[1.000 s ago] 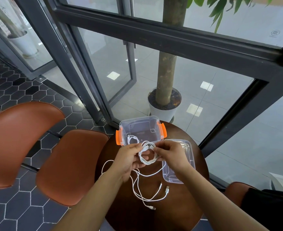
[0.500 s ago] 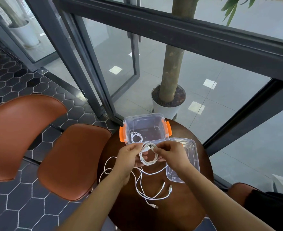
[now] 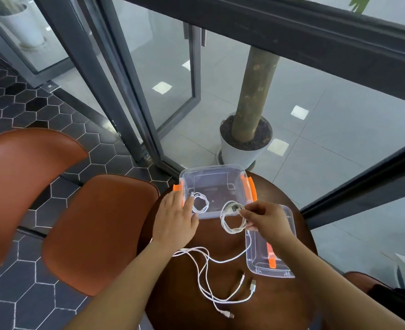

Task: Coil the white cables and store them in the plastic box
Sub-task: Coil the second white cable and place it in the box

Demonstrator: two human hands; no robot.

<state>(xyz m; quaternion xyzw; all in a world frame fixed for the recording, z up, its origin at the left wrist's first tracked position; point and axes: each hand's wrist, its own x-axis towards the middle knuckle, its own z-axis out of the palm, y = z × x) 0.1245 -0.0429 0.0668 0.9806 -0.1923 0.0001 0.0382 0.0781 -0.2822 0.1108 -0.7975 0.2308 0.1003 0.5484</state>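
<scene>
A clear plastic box (image 3: 214, 172) with orange latches stands at the far edge of the round dark table (image 3: 263, 313). One coiled white cable (image 3: 200, 202) lies inside it at the left. My right hand (image 3: 265, 220) pinches a second coiled white cable (image 3: 232, 222) at the box's near right corner. My left hand (image 3: 174, 219) rests flat against the box's left side with straight fingers. Loose white cables (image 3: 208, 277) lie tangled on the table in front of me.
The clear lid (image 3: 270, 270) lies to the right of the box, partly under my right arm. Two brown chairs (image 3: 96, 229) stand to the left. A potted tree (image 3: 244, 144) stands behind glass beyond the table.
My left hand let go of the coil and moved left to the box's side. My right hand alone carries the coil toward the box.
</scene>
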